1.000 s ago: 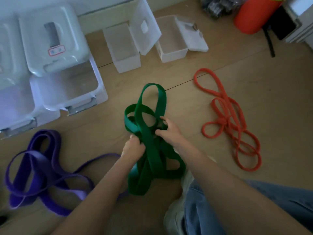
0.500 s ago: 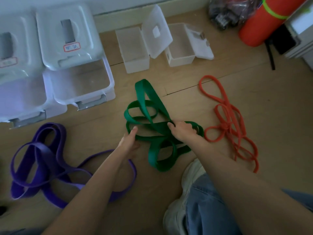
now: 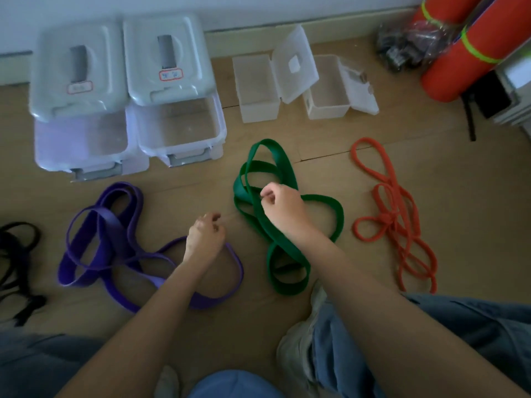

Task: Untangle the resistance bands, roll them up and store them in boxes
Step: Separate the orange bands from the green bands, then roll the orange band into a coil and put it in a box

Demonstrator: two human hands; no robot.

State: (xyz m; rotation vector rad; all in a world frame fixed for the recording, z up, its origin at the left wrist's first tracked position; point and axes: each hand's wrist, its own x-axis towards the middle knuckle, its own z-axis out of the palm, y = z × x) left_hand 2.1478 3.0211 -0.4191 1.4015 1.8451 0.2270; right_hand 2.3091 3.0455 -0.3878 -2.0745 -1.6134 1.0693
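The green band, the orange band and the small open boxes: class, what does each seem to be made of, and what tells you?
Green band: likely rubber or latex, matte; a flat, limp strip that loops and folds.
Orange band: probably rubber too, narrower and cord-like, knotted mid-length.
Small open boxes: apparently translucent frosted plastic; the floor shows faintly through thin, stiff walls.

The green band (image 3: 287,248) lies flat and tangled mid-floor, its loops crossing, 1 loop reaching toward 12 o'clock. At 9 o'clock sprawls the wide purple band (image 3: 97,225), also looped over itself. At 3 o'clock lies the thin orange band (image 3: 396,222), knotted at its middle. At 12 o'clock stand 2 small clear boxes (image 3: 258,90), lids open; at 11 o'clock, 2 larger lidded bins (image 3: 172,81).
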